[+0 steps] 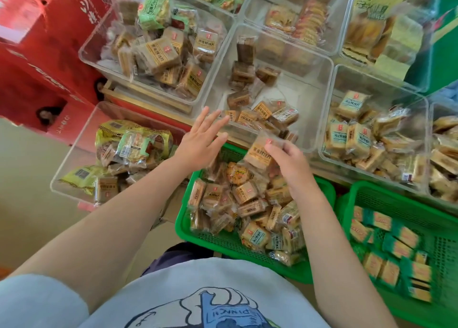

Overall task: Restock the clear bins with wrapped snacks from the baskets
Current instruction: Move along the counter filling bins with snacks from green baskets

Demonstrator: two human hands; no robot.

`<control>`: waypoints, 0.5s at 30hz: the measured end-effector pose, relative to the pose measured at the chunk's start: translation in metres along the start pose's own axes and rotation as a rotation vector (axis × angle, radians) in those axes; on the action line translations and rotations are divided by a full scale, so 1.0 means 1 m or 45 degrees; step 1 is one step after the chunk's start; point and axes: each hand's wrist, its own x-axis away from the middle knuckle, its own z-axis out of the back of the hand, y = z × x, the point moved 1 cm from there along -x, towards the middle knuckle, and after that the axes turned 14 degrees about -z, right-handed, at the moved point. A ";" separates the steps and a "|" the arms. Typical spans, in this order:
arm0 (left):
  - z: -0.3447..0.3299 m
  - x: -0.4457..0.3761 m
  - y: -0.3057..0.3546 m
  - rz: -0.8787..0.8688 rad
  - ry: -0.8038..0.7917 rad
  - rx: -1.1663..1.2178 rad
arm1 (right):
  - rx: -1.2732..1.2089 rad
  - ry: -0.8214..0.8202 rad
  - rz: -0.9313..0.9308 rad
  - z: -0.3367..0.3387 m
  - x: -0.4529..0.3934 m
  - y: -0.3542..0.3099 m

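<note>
Dozens of wrapped snacks fill what we work from and into, so we begin with the big containers. Just beyond our right hand [288, 161] stands the clear bin [319, 119] we judge to be the target, only thinly filled, its packs gathered toward the wall nearest us. Directly beneath that hand sits the green basket [193, 231], heaped with loose packs. A second basket [446, 218] lies off to the hand's outer side, with flatter packs in green trim.

Our left hand [200, 139] hovers spread and flat, fingers straight, gripping nothing, beside the right hand and close to the bin's near wall; whether it touches the wall we cannot tell.

The right hand pinches one snack [260, 152] between thumb and curled fingers, held above the basket and just short of the bin's rim. Motion blur softens its edges.

We judge the pack light, a small firm block in slick, crinkly film. The film could slide between fingers, and the cake inside may crumble if squeezed hard. Holding it across the flat faces, or by the block's edges rather than the loose film seam, should keep it secure with little pressure. A light pinch suffices.
</note>
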 end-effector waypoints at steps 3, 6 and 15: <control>0.000 0.000 -0.002 -0.018 0.011 0.005 | -0.220 0.149 0.023 0.010 -0.003 -0.031; 0.001 -0.001 -0.001 -0.016 -0.004 0.001 | -0.336 0.191 -0.036 0.008 -0.017 -0.051; -0.006 -0.002 0.007 -0.003 -0.030 -0.274 | -0.155 0.145 -0.175 -0.009 -0.026 0.011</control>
